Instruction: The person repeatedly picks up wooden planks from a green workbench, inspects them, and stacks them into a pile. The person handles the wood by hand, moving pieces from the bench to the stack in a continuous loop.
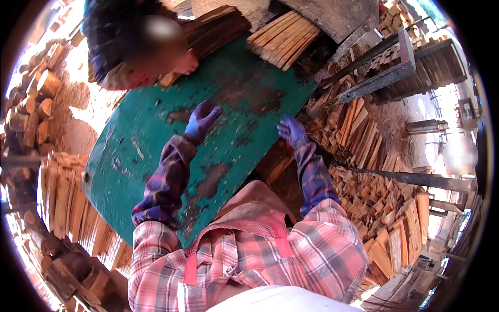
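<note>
Nothing Gripped, Several Ways to Slip

From the head view, my gloved left hand (202, 122) was above the green worktop (130, 151), its fingers half curled with a gap by the thumb, and I saw nothing in it. My gloved right hand (292, 130) was beside the worktop's right edge, fingers loosely bent and a little apart, also apparently empty; at that slant I could not fairly tell whether it touched the edge.

The wood nearest me was the brown timber (275, 161) just below my right hand. Farther right lay the split sticks (358, 130), piled loosely, so disturbing one could have set others sliding. The metal frame (377, 78) reached in near that side, and a quick swing outward might have knocked my knuckles on it.

The bundle of pale sticks (283, 39) sat at the worktop's far end, well apart from both hands; a hard nudge could have spread it, as I saw no strap. Crumbs and worn patches on the surface might have made a piece skid. Opposite me, a co-worker (112, 41) leaned in by the dark slabs (215, 31); moving wood together without a signal could have pinched somebody's fingers.
</note>
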Demonstrator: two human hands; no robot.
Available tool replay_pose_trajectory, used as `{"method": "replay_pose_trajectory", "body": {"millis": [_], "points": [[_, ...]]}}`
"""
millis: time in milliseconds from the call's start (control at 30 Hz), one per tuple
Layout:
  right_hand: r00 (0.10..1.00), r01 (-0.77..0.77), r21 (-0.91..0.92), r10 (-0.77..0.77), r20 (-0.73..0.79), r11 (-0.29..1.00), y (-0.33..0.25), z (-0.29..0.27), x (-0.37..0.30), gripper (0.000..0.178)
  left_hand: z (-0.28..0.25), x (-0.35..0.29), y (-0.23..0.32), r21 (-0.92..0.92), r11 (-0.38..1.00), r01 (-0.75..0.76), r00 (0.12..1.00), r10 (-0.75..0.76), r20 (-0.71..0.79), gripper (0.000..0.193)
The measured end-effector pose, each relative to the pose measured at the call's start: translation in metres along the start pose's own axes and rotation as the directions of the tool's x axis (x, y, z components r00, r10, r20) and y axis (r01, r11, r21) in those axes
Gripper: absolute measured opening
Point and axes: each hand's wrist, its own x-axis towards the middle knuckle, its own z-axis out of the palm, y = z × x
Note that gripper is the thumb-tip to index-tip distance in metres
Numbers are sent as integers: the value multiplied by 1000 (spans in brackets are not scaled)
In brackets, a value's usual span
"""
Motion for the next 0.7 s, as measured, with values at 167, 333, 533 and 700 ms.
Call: {"method": "replay_pose_trajectory", "body": {"millis": [167, 333, 533, 700], "points": [[939, 253, 189, -194, -283, 949, -98, 12, 136, 69, 31, 228, -63, 107, 988, 110, 983, -123, 135, 53], [911, 402, 252, -356, -208, 880, -157, 47, 242, 78, 17, 392, -65, -516, 818, 254, 718, 198, 667, 48], [882, 452, 202, -401, -247, 869, -155, 26, 284, 98, 146, 343, -19, 20, 992, 122, 982, -124, 144, 48], [952, 106, 406, -211, 223, 908, -150, 13, 164, 79, 198, 202, -17, 103, 980, -173, 984, 176, -24, 60]]}}
